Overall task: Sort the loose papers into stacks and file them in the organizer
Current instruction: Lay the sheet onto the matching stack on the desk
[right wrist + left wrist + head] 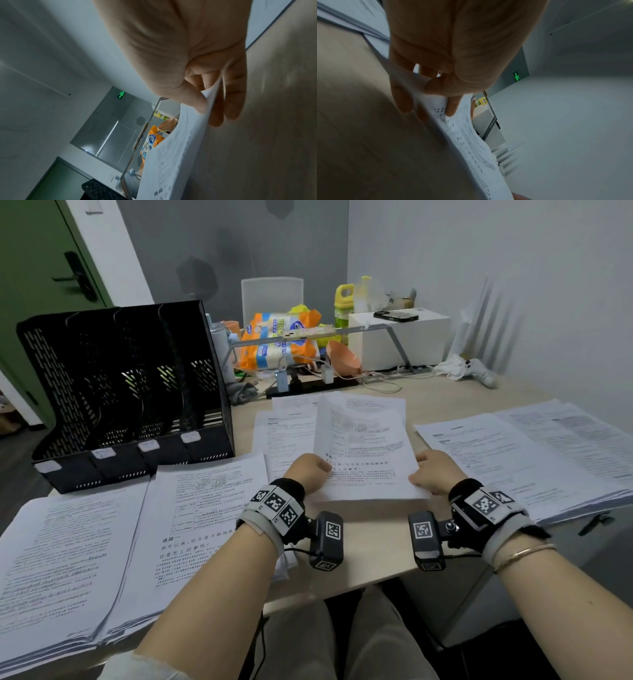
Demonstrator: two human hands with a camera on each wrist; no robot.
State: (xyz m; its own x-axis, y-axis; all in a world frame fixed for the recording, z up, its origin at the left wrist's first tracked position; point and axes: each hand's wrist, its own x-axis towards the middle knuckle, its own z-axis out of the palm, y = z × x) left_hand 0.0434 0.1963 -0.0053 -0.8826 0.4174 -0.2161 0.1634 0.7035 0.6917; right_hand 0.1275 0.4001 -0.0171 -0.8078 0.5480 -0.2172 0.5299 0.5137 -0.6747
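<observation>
A thin bundle of printed papers is held just above the desk in front of me. My left hand pinches its near left corner, thumb on top and fingers underneath, as the left wrist view shows at the papers. My right hand pinches the near right corner of the papers the same way. A black mesh organizer with several slots stands at the back left. Loose sheets lie under the held bundle.
Two paper stacks lie at the left front, and another stack at the right. Behind are a tissue pack, a green bottle, a white box with a phone, cables and an orange bowl.
</observation>
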